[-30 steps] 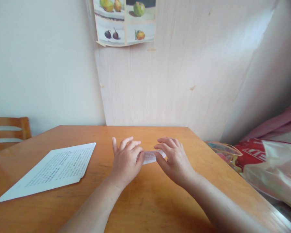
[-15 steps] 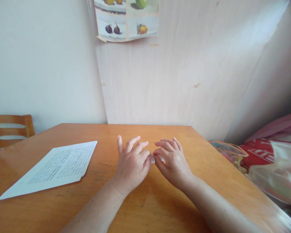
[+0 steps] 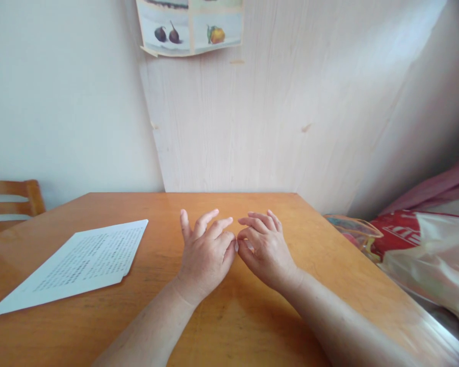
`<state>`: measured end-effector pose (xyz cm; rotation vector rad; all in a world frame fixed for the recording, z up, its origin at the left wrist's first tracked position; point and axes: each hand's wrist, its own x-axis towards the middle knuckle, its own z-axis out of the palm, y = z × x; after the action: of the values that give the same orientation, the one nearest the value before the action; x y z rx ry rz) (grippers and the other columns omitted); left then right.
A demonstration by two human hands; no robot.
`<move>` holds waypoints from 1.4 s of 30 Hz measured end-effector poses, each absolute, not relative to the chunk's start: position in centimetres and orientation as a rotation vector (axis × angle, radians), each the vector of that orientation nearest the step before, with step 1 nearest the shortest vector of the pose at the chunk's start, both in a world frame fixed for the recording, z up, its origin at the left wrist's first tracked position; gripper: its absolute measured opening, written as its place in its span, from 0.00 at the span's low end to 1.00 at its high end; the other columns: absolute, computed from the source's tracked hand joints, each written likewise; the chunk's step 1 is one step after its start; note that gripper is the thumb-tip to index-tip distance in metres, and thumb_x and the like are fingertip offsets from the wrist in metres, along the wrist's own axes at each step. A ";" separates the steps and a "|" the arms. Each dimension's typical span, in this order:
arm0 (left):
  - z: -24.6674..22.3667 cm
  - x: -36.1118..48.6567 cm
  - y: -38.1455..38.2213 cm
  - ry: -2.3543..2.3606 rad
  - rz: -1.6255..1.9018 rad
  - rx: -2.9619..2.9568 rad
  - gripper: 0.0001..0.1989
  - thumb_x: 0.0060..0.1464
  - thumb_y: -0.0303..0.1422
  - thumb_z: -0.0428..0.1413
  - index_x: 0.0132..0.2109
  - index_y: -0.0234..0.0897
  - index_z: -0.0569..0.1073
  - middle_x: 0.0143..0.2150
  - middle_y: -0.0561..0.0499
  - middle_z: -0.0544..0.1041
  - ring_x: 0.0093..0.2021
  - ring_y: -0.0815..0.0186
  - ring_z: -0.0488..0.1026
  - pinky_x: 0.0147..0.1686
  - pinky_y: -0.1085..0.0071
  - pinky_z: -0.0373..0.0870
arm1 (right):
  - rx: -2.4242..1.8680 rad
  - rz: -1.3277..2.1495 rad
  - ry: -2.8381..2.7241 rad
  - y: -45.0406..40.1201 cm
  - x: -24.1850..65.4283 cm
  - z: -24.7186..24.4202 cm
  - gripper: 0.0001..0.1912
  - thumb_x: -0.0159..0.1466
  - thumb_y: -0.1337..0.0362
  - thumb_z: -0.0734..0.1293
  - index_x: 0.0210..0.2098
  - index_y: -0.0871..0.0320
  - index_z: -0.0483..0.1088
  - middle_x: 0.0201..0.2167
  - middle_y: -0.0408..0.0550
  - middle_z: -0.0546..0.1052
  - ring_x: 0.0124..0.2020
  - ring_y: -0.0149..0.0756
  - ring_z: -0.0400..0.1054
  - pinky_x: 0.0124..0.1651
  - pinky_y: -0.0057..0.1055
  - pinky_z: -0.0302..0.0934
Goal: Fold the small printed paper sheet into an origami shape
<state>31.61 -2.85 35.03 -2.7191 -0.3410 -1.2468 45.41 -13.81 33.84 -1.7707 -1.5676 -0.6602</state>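
Above the middle of the wooden table (image 3: 214,326), my left hand (image 3: 206,255) pinches a small white piece, seemingly paper (image 3: 250,245), between thumb and forefinger. My right hand (image 3: 268,250) pinches the same piece from the other side, thumb against forefinger. The fingertips of both hands nearly touch, and most of the piece is hidden by them. The other fingers of each hand are raised and spread. To the left of my hands, printed white sheets (image 3: 80,265) lie on the table.
A wooden chair back (image 3: 32,198) stands at the far left. Red and clear plastic bags (image 3: 416,250) sit beyond the table's right edge. Behind the table is a pale wall panel (image 3: 229,127) with a fruit picture sheet (image 3: 216,48) on it.
My hands have come closer together, and less of the white piece shows between the fingertips. The whole view has shifted slightly, with the sheets and wall picture now further left.
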 end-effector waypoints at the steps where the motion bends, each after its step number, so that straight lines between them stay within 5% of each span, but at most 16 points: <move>1: 35.1 31.6 -2.9 -0.345 -1.246 -2.717 0.07 0.60 0.31 0.58 0.33 0.44 0.77 0.55 0.54 0.78 0.64 0.48 0.64 0.66 0.29 0.28 | -1.774 -0.663 -1.566 -13.8 45.5 33.8 0.04 0.64 0.67 0.67 0.35 0.51 0.73 0.51 0.45 0.78 0.60 0.47 0.63 0.68 0.55 0.42; 42: 35.2 31.0 -0.4 -0.549 -1.373 -2.623 0.08 0.58 0.30 0.58 0.31 0.46 0.78 0.55 0.54 0.79 0.64 0.48 0.62 0.66 0.31 0.29 | -1.809 -0.838 -1.299 -15.6 51.9 33.3 0.05 0.62 0.67 0.65 0.34 0.52 0.73 0.50 0.50 0.77 0.58 0.51 0.64 0.59 0.56 0.55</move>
<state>30.99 -0.38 35.20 -2.6229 -0.5487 -1.3732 51.94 -15.56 33.26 -1.8088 -1.2990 -0.8379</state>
